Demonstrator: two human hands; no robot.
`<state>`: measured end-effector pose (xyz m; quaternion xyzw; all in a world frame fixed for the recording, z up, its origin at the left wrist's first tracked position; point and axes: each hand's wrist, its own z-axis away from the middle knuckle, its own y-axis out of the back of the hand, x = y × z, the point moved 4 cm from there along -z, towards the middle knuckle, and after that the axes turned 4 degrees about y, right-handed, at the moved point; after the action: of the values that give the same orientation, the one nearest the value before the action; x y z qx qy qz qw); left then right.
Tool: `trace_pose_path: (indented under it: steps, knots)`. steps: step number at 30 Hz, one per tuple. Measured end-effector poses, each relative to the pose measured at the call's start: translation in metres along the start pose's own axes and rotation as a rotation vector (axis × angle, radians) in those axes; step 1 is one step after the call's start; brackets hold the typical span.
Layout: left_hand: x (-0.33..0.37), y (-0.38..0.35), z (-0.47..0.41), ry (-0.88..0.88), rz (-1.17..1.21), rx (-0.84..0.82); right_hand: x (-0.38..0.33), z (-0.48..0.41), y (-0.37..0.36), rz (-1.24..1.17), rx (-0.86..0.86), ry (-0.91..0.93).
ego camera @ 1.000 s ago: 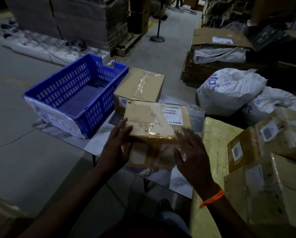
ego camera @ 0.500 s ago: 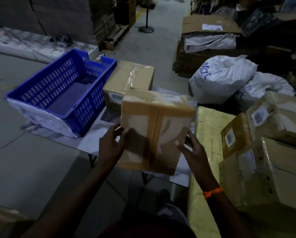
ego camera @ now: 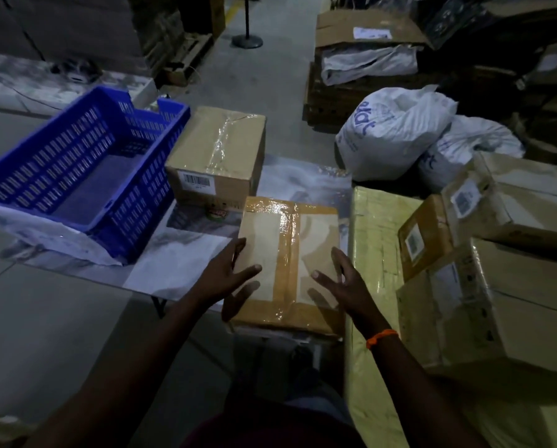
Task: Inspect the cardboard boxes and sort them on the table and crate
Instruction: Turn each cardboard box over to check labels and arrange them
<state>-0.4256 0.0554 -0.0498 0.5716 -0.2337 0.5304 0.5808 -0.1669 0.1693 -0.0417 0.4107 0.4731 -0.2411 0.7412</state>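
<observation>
A brown-taped cardboard box [ego camera: 290, 247] lies flat at the near edge of the marble-patterned table [ego camera: 173, 263]. My left hand [ego camera: 230, 273] hovers at the box's near left side, fingers spread, casting a shadow on the lid. My right hand [ego camera: 345, 282], with an orange wristband, is over the near right side with its fingers apart. Neither hand grips the box. Behind it stands a larger cardboard box [ego camera: 218, 150] with a barcode label. An empty blue plastic crate [ego camera: 141, 205] sits at the table's left end.
A yellow wrapped parcel [ego camera: 377, 240] lies right of the table. Several cardboard boxes [ego camera: 497, 286] are stacked at the far right. White sacks [ego camera: 393, 130] lie on the floor behind. A stanchion base [ego camera: 247, 40] stands in the aisle.
The taped box was held upright and turned in both hands; it now lies flat on the table and both hands have let go.
</observation>
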Motion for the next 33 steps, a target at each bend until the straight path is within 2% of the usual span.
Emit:
trace_pose_path:
  steps: [4, 7, 12, 16, 21, 27, 31, 33]
  knots:
    - [-0.012, -0.003, 0.033, -0.265, -0.369, -0.207, 0.024, 0.023, -0.005, 0.331, -0.216, 0.099]
    - [-0.03, -0.004, 0.048, -0.308, -0.538, -0.252, 0.044, 0.038, -0.008, 0.381, -0.326, 0.167]
    - [-0.031, -0.006, 0.022, -0.383, -0.591, -0.125, 0.037, 0.034, -0.008, 0.349, -0.222, 0.191]
    - [-0.007, -0.016, -0.018, -0.39, -0.611, -0.114, 0.039, 0.01, 0.018, 0.329, -0.09, 0.208]
    - [0.046, -0.027, -0.095, -0.32, -0.586, -0.105, 0.036, -0.061, 0.056, 0.32, 0.028, 0.161]
    - [0.074, -0.015, -0.175, -0.177, -0.631, -0.071, 0.025, -0.164, 0.072, 0.276, 0.039, 0.177]
    - [0.075, 0.013, -0.204, -0.208, -0.749, -0.002, 0.011, -0.217, 0.059, 0.26, 0.025, 0.223]
    - [0.06, 0.026, -0.217, -0.153, -0.803, 0.053, 0.007, -0.236, 0.054, 0.272, 0.005, 0.234]
